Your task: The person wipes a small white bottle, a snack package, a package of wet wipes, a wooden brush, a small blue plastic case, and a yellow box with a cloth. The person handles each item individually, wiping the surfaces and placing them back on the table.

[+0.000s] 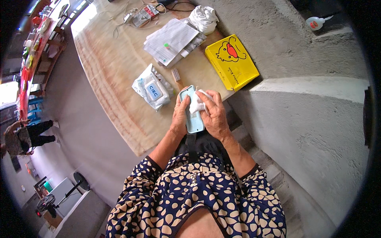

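A long, light-blue shallow case with rounded corners is held in front of my body, near the table's edge. My left hand grips its left side, thumb along the rim. My right hand is closed on a crumpled white wipe, which lies against the upper part of the case. Just beyond the left hand are a small wooden brush and a white pack of wet wipes with a blue label on its lid.
Papers with a small green cap on them, a white cloth bundle and tangled cables lie on the marble-patterned table. A yellow duck box sits by the right wall. Another person stands far left.
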Tool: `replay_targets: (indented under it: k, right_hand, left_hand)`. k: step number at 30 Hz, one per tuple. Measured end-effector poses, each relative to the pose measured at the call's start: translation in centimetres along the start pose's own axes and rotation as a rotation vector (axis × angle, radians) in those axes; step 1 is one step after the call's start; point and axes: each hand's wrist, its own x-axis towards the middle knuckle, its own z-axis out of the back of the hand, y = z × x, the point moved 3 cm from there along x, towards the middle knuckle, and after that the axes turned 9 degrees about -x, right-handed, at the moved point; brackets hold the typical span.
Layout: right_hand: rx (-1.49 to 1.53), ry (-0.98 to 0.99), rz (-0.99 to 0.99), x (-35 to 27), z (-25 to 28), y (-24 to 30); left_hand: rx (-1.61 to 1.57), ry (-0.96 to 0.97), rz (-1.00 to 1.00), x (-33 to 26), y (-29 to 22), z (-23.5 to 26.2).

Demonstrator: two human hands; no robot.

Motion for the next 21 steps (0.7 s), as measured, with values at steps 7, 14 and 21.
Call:
replay_targets:
  k: [7, 14, 21]
  right_hand:
    - [0.046, 0.493, 0.115, -3.7, 3.1, 2.4]
    - [0.21, 0.149, -0.225, 2.6, 4.6, 0.9]
    - [-0.225, 0.119, -0.048, 1.5, 0.6, 2.6]
  left_hand:
    - [-0.083, 0.063, 0.225, -0.1, 0.1, 2.7]
    - [0.008, 0.188, 0.349, -1.1, -0.7, 0.5]
    - [0.086, 0.029, 0.11, 0.0, -1.5, -0.2]
